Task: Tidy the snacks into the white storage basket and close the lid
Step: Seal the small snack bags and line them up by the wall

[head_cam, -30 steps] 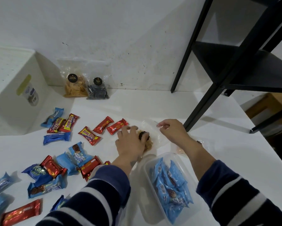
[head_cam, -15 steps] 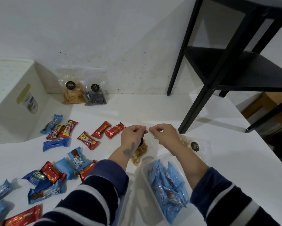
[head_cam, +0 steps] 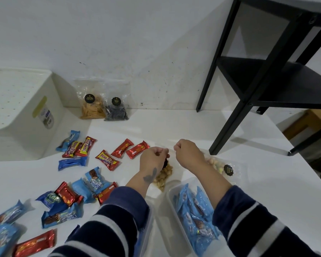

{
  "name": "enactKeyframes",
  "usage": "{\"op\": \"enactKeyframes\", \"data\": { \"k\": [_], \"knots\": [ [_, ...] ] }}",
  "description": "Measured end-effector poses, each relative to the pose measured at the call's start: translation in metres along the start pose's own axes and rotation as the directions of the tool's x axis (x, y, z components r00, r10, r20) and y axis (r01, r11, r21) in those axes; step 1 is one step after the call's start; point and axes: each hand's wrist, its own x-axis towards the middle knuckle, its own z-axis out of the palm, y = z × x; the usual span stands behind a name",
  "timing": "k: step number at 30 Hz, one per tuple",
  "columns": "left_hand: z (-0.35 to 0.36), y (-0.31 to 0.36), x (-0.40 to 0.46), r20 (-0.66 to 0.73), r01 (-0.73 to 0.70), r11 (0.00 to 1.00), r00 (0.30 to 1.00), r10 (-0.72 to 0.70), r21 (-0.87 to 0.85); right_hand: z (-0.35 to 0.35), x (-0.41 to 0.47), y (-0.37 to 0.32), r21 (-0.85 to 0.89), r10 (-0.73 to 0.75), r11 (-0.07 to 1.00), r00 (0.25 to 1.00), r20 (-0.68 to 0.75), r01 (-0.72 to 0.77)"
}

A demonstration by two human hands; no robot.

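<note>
Both hands, left hand (head_cam: 153,158) and right hand (head_cam: 187,153), pinch the top edge of a clear nut bag (head_cam: 164,176) above the table (head_cam: 174,127). The white storage basket (head_cam: 20,115) stands far left, lid on. Most wrapped snacks (head_cam: 107,160) remain scattered, so the task appears barely begun.

Both hands raised side by side, left (head_cam: 153,158) and right (head_cam: 188,153), fingers curled, pinching.

My left hand (head_cam: 153,160) covered most of the nut bag (head_cam: 163,178); I couldn't read its sticker, and the white basket (head_cam: 24,134) ran off-frame.
</note>
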Motion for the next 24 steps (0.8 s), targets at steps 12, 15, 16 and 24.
{"op": "enactKeyframes", "data": {
  "k": [12,15,16,24],
  "knots": [
    [-0.022,-0.046,-0.003,0.138,-0.115,0.859,0.989,0.052,0.499,0.025,-0.014,0.004,0.397,0.010,0.916,0.984,-0.177,0.062],
    [-0.023,-0.044,-0.006,0.116,-0.117,0.868,0.991,0.069,0.483,0.039,-0.013,0.001,0.593,0.168,0.791,0.985,0.028,-0.152],
    [-0.023,-0.045,-0.006,0.112,-0.117,0.878,0.991,0.073,0.464,0.043,-0.011,-0.001,0.650,0.203,0.726,0.973,0.112,-0.226],
    [-0.067,-0.061,0.022,0.074,-0.302,0.696,0.938,0.338,0.652,0.045,0.012,-0.020,0.641,0.063,0.766,0.998,0.001,-0.049]
  ]
}}
